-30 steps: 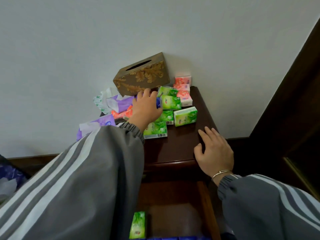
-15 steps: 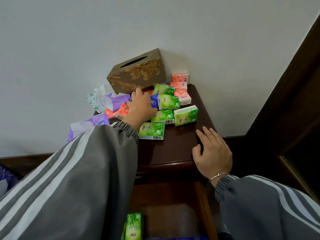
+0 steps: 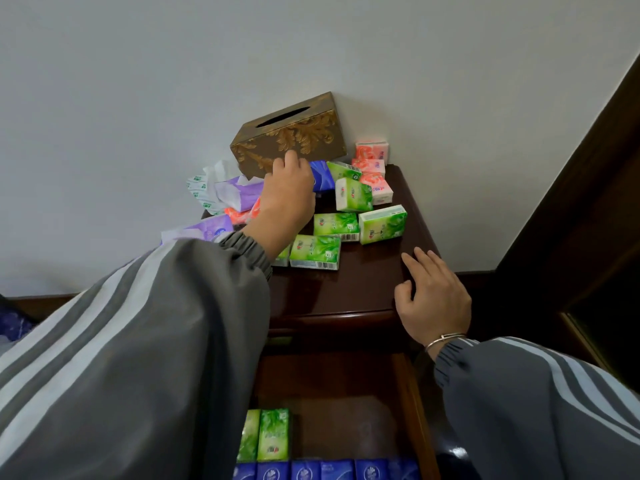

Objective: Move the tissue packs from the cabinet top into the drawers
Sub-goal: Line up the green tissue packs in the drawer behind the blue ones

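Note:
Small tissue packs lie scattered on the dark wooden cabinet top (image 3: 367,282): several green packs (image 3: 382,224), pink packs (image 3: 371,150) at the back right, purple packs (image 3: 239,195) at the left. My left hand (image 3: 287,199) reaches over the pile and closes on a blue pack (image 3: 321,176) beside the tissue box. My right hand (image 3: 433,299) rests flat on the cabinet's front right edge, fingers spread, holding nothing. Below, the open drawer (image 3: 408,403) holds two upright green packs (image 3: 273,434) and a row of blue packs (image 3: 332,471).
A brown and gold tissue box (image 3: 291,133) leans against the white wall at the back of the cabinet. A dark wooden door frame (image 3: 588,202) stands at the right. My grey striped sleeves cover the lower left and right of the view.
My left hand has moved back and right over the pile and closed on the blue pack near the tissue box. The right hand stays on the cabinet edge. More of the drawer shows.

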Demonstrator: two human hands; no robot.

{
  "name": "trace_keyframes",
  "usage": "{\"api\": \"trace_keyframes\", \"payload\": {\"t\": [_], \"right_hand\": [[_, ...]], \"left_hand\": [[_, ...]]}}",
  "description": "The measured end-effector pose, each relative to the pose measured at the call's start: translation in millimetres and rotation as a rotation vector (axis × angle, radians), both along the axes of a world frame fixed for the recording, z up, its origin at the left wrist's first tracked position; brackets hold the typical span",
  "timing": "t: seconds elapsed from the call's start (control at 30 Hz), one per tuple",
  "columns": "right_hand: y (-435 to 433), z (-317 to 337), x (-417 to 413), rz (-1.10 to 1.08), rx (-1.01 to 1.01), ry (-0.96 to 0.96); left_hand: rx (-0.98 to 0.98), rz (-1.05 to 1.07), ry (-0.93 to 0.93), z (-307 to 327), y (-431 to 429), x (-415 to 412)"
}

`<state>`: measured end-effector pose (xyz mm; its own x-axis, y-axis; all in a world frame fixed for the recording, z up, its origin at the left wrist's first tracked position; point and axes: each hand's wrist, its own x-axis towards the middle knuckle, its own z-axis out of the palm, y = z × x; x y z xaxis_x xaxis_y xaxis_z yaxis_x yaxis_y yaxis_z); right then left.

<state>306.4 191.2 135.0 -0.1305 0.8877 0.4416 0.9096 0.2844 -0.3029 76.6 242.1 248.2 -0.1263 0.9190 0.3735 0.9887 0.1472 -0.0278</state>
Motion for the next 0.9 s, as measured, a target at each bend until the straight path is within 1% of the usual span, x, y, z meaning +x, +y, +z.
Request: {"api": "trace_keyframes", "payload": {"t": [0.07, 0.23, 0.33, 0.5, 0.6, 0.73, 0.8, 0.87, 0.9], "right_hand": [[-0.3, 0.2, 0.2, 0.000, 0.007, 0.002], [-1.7, 2.6, -0.3, 0.010, -0.001, 0.031], [-2.5, 5.2, 0.2, 0.017, -0.025, 0.024], [-0.1, 4.9, 2.1, 0.037, -0.059, 0.024], [1.6, 8.1, 4.4, 0.076, -0.044, 0.101], [6.9, 17.7, 1.6, 0.117, 0.041, 0.191], [21.2, 31.9, -4.1, 0.147, 0.050, 0.130], [43.4, 49.3, -12.0, 0.192, 0.026, -0.036], [55.0, 57.5, -16.2, 0.218, -0.017, -0.126]], "left_hand": [[0.044, -0.027, -0.037, 10.8, -11.9, -3.1], [0.192, -0.125, -0.303, 21.8, -57.6, -0.2], [0.247, -0.190, -0.380, 16.2, -92.1, 6.8], [0.202, -0.196, -0.410, -8.4, -141.4, 9.3], [0.180, -0.189, -0.457, -20.4, -161.3, 2.0], [0.149, -0.172, -0.470, -31.6, -179.4, -9.2], [0.126, -0.183, -0.465, -36.4, -186.3, -11.4], [0.111, -0.201, -0.468, -41.2, -191.8, -11.9], [0.113, -0.207, -0.472, -43.2, -193.9, -11.9]]}}
